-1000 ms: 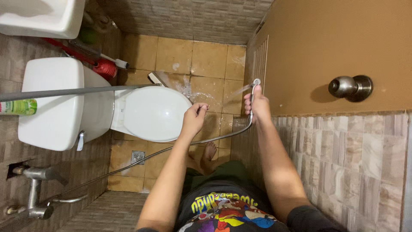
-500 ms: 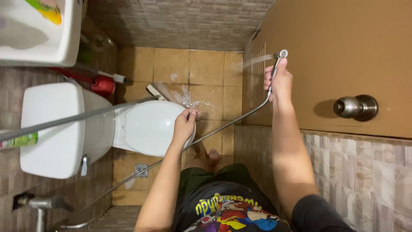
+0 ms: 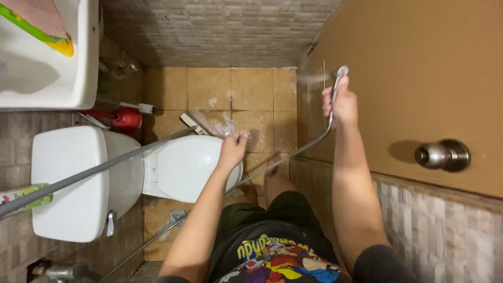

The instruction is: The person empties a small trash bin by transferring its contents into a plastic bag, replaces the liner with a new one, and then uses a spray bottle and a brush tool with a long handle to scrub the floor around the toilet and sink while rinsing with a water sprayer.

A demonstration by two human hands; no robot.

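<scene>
My right hand (image 3: 340, 105) grips a metal spray nozzle (image 3: 340, 72) held up beside the brown door (image 3: 419, 78); water jets from it to the left. Its metal hose (image 3: 293, 153) runs down past my legs to the lower left. My left hand (image 3: 234, 147) hovers over the front of the white toilet (image 3: 183, 167), whose lid is down; its fingers are pinched on a thin grey pole (image 3: 105, 166) that slants from the left edge to a brush head (image 3: 195, 123) on the wet floor.
A white sink (image 3: 47, 57) hangs at top left, with a red plunger (image 3: 126, 119) beneath it. The door has a round metal knob (image 3: 443, 155). The yellow tiled floor (image 3: 246, 94) is wet and foamy. A floor drain (image 3: 177, 216) lies by the toilet base.
The view has shifted, and my right leg has stepped forward. My right hand stays raised with the nozzle spraying; my left hand has moved slightly right over the toilet lid.
</scene>
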